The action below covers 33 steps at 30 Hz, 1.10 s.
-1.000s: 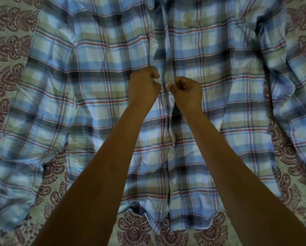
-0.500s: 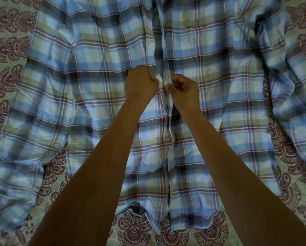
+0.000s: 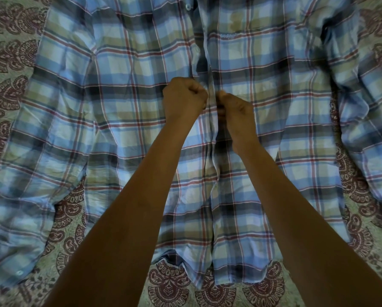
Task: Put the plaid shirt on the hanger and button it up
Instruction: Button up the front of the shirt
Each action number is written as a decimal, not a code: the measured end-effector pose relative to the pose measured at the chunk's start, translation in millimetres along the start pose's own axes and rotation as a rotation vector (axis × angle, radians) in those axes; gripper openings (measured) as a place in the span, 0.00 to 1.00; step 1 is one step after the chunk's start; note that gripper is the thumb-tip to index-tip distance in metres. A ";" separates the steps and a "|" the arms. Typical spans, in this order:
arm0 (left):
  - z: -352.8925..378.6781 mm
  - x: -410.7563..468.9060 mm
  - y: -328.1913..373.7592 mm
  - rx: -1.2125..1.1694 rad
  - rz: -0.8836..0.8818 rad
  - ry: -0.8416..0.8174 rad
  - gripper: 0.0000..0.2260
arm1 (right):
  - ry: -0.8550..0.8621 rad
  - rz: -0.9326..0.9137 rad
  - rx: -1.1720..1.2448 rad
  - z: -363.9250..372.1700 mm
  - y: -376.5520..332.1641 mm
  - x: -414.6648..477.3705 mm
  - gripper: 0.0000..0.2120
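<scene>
Your left hand (image 3: 183, 100) and right hand (image 3: 237, 111) are clenched, fingers pinching the front edges of the plaid shirt (image 3: 130, 111) lying flat on the bedspread (image 3: 6, 58); it looks light and limp, so grip right beside the buttonhole.

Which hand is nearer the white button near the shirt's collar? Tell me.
Left. The left hand sits almost directly below the button; the right hand lies farther down and rightward.

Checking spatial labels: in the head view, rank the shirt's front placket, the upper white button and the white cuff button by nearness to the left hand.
1. Front placket: right beside the left hand.
2. Upper white button: above, top.
3. Cuff button: bottom left corner.
</scene>
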<state>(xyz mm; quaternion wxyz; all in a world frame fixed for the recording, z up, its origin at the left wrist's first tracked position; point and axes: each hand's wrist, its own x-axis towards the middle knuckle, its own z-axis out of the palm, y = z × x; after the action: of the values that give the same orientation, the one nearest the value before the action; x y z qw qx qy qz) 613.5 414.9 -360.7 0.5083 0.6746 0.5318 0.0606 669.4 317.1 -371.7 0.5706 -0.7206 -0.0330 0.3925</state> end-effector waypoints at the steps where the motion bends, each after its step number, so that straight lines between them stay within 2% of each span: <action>1: 0.3 -0.4 0.8 0.007 0.021 -0.020 0.08 | -0.011 0.039 0.050 -2.4 -1.6 1.8 0.11; 4: 1.4 -2.7 5.0 -0.006 0.041 -0.060 0.04 | -0.036 0.051 0.023 -7.4 -2.5 8.9 0.10; 9: -1.8 1.8 2.3 -0.043 -0.014 -0.073 0.06 | -0.062 0.023 -0.013 -5.1 -4.4 11.8 0.06; 11: -1.9 1.8 3.9 -0.048 -0.049 -0.089 0.07 | -0.014 -0.033 -0.048 -2.4 -2.0 12.0 0.07; 14: -1.9 -1.8 8.2 -0.169 -0.188 -0.129 0.08 | 0.069 -0.138 -0.137 3.6 6.9 9.5 0.01; 16: -0.6 -4.8 9.3 -0.261 -0.252 -0.143 0.08 | 0.120 -0.187 -0.200 8.0 12.6 5.7 0.04; 22: 3.5 -3.1 5.5 -0.416 -0.347 -0.099 0.07 | 0.302 -0.268 -0.321 23.0 16.4 -5.2 0.03; 27: 7.6 -5.4 1.1 -0.430 -0.299 -0.056 0.10 | 0.352 -0.364 -0.429 28.0 13.9 -8.2 0.03; 33: 20.7 -10.4 -2.6 -0.339 -0.189 0.115 0.13 | 0.338 -0.304 -0.366 26.3 10.1 -9.7 0.03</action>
<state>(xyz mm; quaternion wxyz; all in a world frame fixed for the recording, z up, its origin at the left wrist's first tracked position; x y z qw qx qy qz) 620.3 393.7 -367.8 0.5868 0.5220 0.6031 0.1397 642.9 329.7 -376.2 0.4807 -0.8536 -0.1154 0.1641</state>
